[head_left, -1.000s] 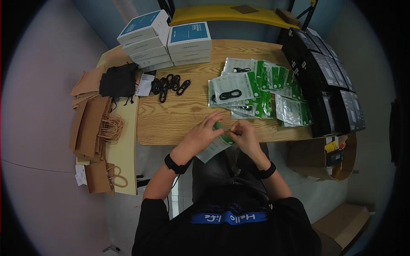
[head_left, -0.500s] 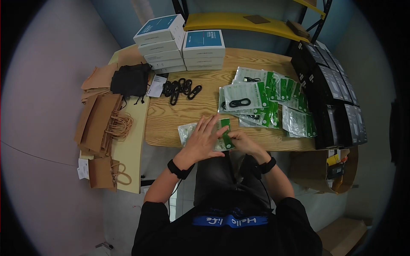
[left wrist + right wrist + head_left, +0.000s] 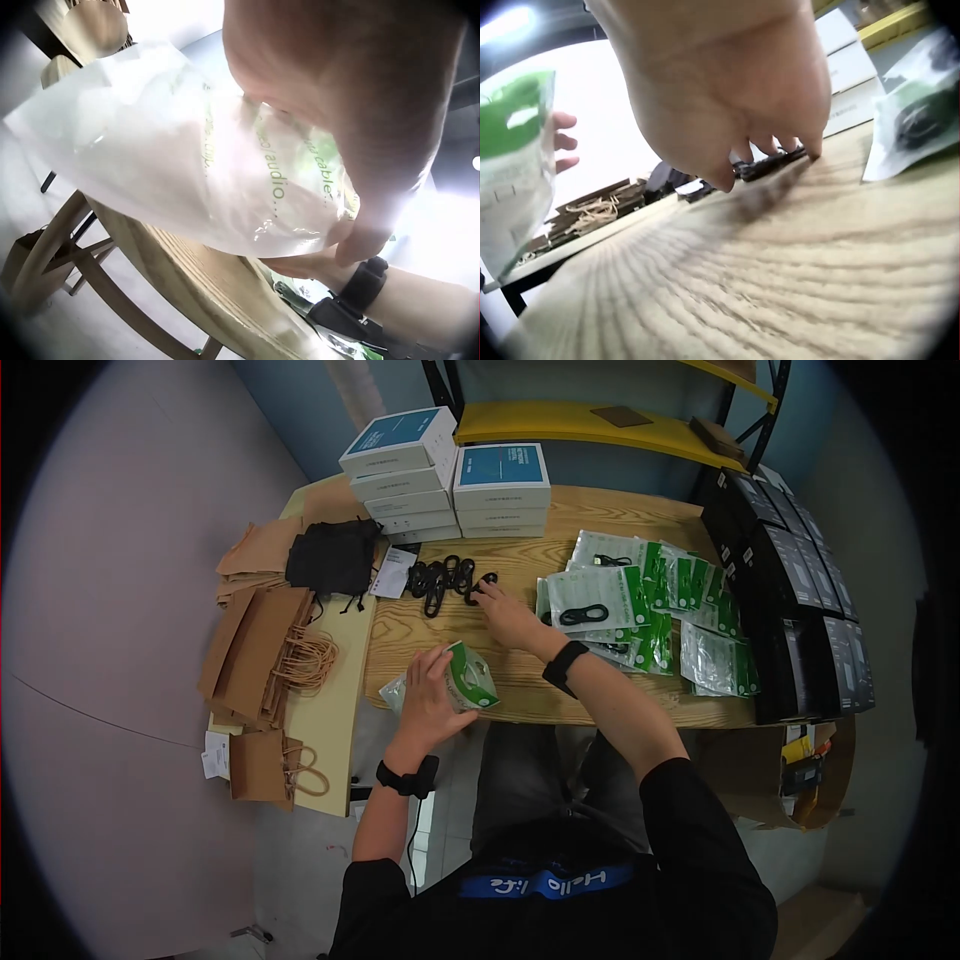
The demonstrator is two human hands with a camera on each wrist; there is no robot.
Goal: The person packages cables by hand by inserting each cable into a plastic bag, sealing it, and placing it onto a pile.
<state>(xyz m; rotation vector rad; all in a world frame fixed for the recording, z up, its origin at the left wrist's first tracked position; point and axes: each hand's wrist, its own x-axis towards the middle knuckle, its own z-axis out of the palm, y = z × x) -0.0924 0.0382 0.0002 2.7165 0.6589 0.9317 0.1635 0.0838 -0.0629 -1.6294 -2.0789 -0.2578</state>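
Observation:
My left hand (image 3: 428,702) grips a clear plastic bag with a green header (image 3: 468,676) upright at the near edge of the wooden table (image 3: 430,630). In the left wrist view the bag (image 3: 187,165) fills the frame under my left hand (image 3: 337,90). My right hand (image 3: 502,612) reaches across the table to a row of coiled black cables (image 3: 440,575). Its bent fingertips (image 3: 810,146) come down on the wood at the rightmost cable (image 3: 772,163); I see nothing held between them. The bag (image 3: 514,165) also shows at the left of the right wrist view.
A heap of green-and-clear bags (image 3: 650,610) lies at the right. Black boxes (image 3: 790,600) line the right edge. White boxes (image 3: 450,480) are stacked at the back. Brown paper bags (image 3: 260,650) and a black pouch (image 3: 330,555) sit on the left side table.
My right hand let go of the bag and moved forward to the black cables. My left hand went from pressing the bag flat to gripping it upright.

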